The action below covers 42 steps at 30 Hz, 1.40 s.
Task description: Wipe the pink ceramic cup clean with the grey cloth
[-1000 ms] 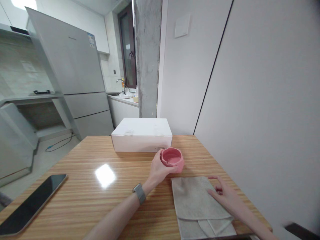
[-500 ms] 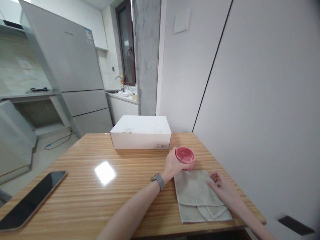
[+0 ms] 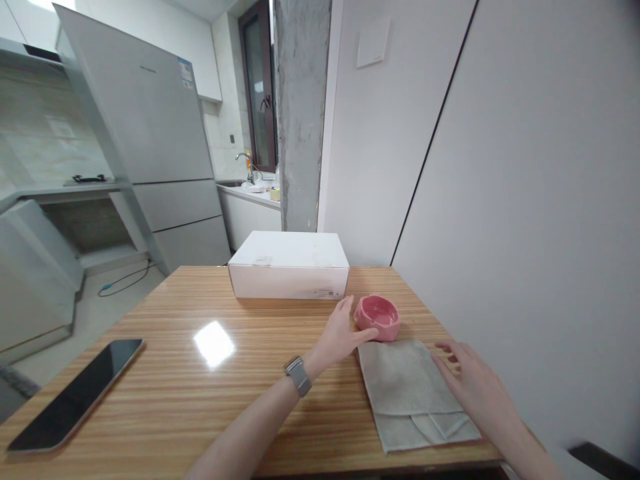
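A wood-grain table fills the lower frame, a silver-grey refrigerator standing at upper left. Right of centre, a round pink bowl sits just behind a folded grey-beige cloth. The left hand, thumb and fingers spread, is at the bowl's left side; whether it touches is unclear. The right hand, fingers loosely parted and curved, is at the cloth's right edge, lower right. A white cardboard box lies mid-frame.

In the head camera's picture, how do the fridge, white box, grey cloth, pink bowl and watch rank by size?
Largest to smallest as they look:
1. Fridge
2. White box and grey cloth, too close to rank
3. Pink bowl
4. Watch
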Each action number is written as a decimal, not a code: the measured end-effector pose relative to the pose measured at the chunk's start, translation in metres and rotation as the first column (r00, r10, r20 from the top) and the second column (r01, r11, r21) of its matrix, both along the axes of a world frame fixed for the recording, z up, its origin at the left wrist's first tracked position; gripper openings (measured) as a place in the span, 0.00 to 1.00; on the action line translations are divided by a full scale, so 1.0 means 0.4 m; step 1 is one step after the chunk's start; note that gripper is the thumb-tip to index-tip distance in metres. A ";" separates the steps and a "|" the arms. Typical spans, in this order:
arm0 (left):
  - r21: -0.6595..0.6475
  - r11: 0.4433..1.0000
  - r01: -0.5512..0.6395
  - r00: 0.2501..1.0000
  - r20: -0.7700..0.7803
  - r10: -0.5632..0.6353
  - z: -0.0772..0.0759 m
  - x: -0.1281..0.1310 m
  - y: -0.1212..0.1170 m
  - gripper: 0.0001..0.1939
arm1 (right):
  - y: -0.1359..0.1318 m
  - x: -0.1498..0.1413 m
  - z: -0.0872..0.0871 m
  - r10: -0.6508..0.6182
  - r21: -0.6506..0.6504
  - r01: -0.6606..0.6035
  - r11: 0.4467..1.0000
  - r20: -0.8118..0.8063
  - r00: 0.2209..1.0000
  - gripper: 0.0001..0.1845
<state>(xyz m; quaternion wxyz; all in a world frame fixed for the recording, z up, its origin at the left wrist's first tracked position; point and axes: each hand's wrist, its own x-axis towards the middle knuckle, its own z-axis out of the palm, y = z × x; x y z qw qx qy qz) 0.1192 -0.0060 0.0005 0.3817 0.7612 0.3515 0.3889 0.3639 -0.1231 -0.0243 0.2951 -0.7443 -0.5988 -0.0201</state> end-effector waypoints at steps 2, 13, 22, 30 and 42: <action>0.014 1.000 0.026 0.999 -0.031 -0.026 0.032 -0.074 -0.035 0.27 | -0.015 -0.054 0.024 -0.018 0.073 0.014 0.997 0.056 0.998 0.18; 0.188 0.948 -0.256 0.737 -0.596 0.317 -0.086 -0.332 -0.213 0.11 | 0.000 -0.513 -0.033 0.377 -0.013 -0.377 0.926 0.032 0.926 0.18; 0.386 0.899 -0.209 0.616 -0.662 0.427 -0.142 -0.340 -0.238 0.10 | 0.000 -0.580 -0.107 0.372 0.099 -0.394 0.914 0.185 0.910 0.20; 0.376 0.901 -0.218 0.632 -0.648 0.424 -0.139 -0.344 -0.240 0.11 | 0.002 -0.576 -0.106 0.393 0.099 -0.409 0.907 0.150 0.907 0.20; 0.389 0.903 -0.183 0.640 -0.650 0.410 -0.135 -0.346 -0.240 0.10 | -0.003 -0.575 -0.109 0.395 0.063 -0.406 0.912 0.138 0.908 0.20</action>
